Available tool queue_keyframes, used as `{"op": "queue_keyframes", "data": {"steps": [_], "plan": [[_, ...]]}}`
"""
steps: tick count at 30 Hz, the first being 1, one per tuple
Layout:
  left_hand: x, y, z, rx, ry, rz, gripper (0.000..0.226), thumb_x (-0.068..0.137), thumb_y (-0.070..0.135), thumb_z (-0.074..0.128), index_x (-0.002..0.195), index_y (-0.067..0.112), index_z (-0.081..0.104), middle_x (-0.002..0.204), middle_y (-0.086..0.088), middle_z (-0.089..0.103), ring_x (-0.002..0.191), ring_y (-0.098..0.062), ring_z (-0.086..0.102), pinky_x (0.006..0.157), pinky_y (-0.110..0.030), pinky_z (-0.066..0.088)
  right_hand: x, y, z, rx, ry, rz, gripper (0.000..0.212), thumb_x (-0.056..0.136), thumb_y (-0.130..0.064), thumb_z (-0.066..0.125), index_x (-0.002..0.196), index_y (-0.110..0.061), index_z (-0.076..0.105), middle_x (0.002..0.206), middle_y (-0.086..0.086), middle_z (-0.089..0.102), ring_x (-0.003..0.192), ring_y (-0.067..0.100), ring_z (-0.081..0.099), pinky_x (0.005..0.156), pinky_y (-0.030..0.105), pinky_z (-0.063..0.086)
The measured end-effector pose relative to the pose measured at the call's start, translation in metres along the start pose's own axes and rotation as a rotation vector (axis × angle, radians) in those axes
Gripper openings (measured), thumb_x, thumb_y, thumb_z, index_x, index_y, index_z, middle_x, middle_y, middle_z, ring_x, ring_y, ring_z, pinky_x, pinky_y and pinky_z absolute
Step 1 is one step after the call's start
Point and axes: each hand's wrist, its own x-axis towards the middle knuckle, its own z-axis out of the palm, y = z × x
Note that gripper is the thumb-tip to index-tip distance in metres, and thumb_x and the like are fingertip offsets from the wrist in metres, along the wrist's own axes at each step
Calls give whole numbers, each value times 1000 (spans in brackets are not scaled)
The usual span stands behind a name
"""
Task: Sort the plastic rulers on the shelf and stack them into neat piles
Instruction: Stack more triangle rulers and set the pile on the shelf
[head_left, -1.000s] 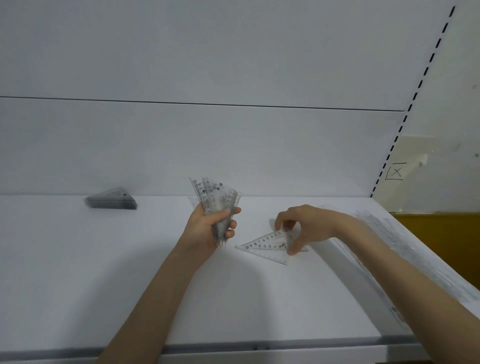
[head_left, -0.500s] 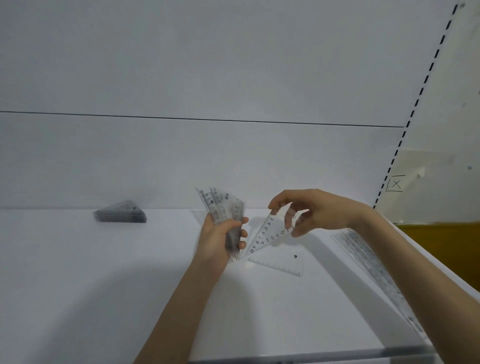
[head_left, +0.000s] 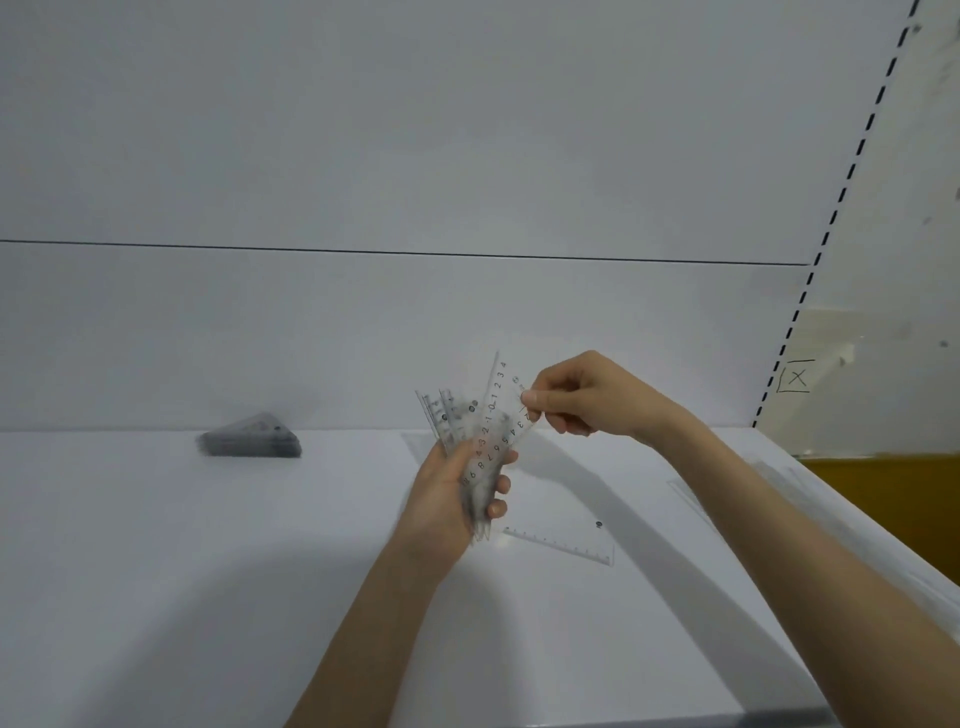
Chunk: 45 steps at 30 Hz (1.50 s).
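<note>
1. One finished pile (head_left: 249, 439) of triangle rulers sits on the shelf (head_left: 156, 571) at the left of the frame, close to the back wall; it is too blurred to count its pieces, but I judge that sort as done
2. Several triangle rulers make a fanned bunch (head_left: 449, 415) at centre frame, standing upright in the left hand (head_left: 447, 499), whose fingers and thumb wrap round their lower points; at least three edges show and the true number is hidden; this lot is gathered but not squared up or set down
3. One numbered ruler (head_left: 506, 415), clear and triangular, stands just right of the fan with its lower end in among the bunch at the left fingers; the right hand (head_left: 587, 397) pinches its upper corner between thumb and forefinger, the other fingers curled; I judge it is being added to the bunch
4. One flat ruler (head_left: 566, 543), also a clear triangle, lies on the shelf at lower right of the left hand, touched by neither hand and left to collect
5. Some faint outlines (head_left: 693, 501) under the right forearm, toward the shelf's right edge, may be more clear rulers; they are too faint to count
6. By my reckoning the job is partway: one pile made, a second in hand, at least one piece loose
</note>
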Motion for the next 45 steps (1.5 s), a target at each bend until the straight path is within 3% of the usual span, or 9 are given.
{"op": "queue_keyframes", "data": {"steps": [5, 12, 17, 22, 25, 32, 39, 42, 45], "plan": [[1, 3, 1, 57, -49, -38, 51, 88, 52, 43, 109, 10, 61, 79, -7, 63, 51, -14, 49, 38, -20, 35, 14, -2, 11, -97, -51, 30, 27, 86, -30, 70, 72, -7, 68, 52, 0, 56, 46, 15, 41, 45, 19, 35], [-3, -1, -3, 106, -71, 62, 29, 90, -2, 52, 118, 7, 51, 87, -14, 63, 53, -16, 51, 41, -22, 39, 21, -5, 22, -177, 85, -24, 30, 75, -27, 80, 71, 0, 67, 50, 3, 60, 37, 7, 47, 41, 14, 35], [0, -2, -4, 56, -7, 92, 36, 89, -6, 52, 125, 1, 47, 86, -14, 63, 48, -15, 49, 39, -22, 39, 18, 8, 22, -293, 215, -46, 30, 77, -35, 78, 72, -7, 65, 54, 1, 63, 43, 9, 55, 44, 16, 41], [2, 0, -8, -3, 67, 137, 37, 89, -6, 54, 125, 0, 46, 88, -15, 61, 46, -14, 49, 39, -21, 38, -16, 42, 11, -587, -284, 258, 38, 59, -54, 82, 85, -27, 74, 83, -7, 70, 81, 7, 63, 76, 25, 50], [4, -1, -7, 1, 58, 132, 34, 89, -5, 54, 122, 1, 47, 87, -14, 61, 47, -14, 50, 39, -22, 38, -30, 55, 19, -592, -329, 294, 46, 55, -50, 86, 94, -31, 70, 96, -11, 65, 94, 9, 62, 87, 30, 52], [3, -4, -6, 10, 49, 98, 28, 89, -5, 54, 115, 4, 49, 86, -12, 62, 47, -14, 50, 39, -21, 38, -34, 63, 23, -507, -366, 329, 42, 68, -31, 82, 100, -26, 55, 105, -8, 56, 82, 10, 55, 73, 26, 45], [-1, -3, -3, 28, 43, 81, 28, 85, -1, 61, 110, 6, 51, 84, -10, 60, 49, -14, 50, 40, -21, 38, -27, 58, 14, -285, -207, 227, 23, 74, -1, 70, 83, -22, 65, 69, -6, 66, 58, 10, 57, 49, 22, 45], [-3, -1, -4, -1, 58, 80, 26, 86, 8, 62, 110, 8, 54, 85, -11, 60, 50, -14, 50, 41, -21, 39, -25, 34, -13, -214, -149, 120, 29, 77, 12, 59, 85, -14, 71, 72, 5, 69, 64, 11, 61, 50, 24, 47], [-4, 2, -4, -23, 76, 62, 30, 89, 19, 61, 116, 8, 56, 84, -11, 62, 51, -15, 50, 41, -22, 40, -21, -3, -31, -248, -195, -2, 18, 82, -4, 71, 84, -21, 75, 83, 8, 69, 72, 16, 59, 61, 26, 47]]}}
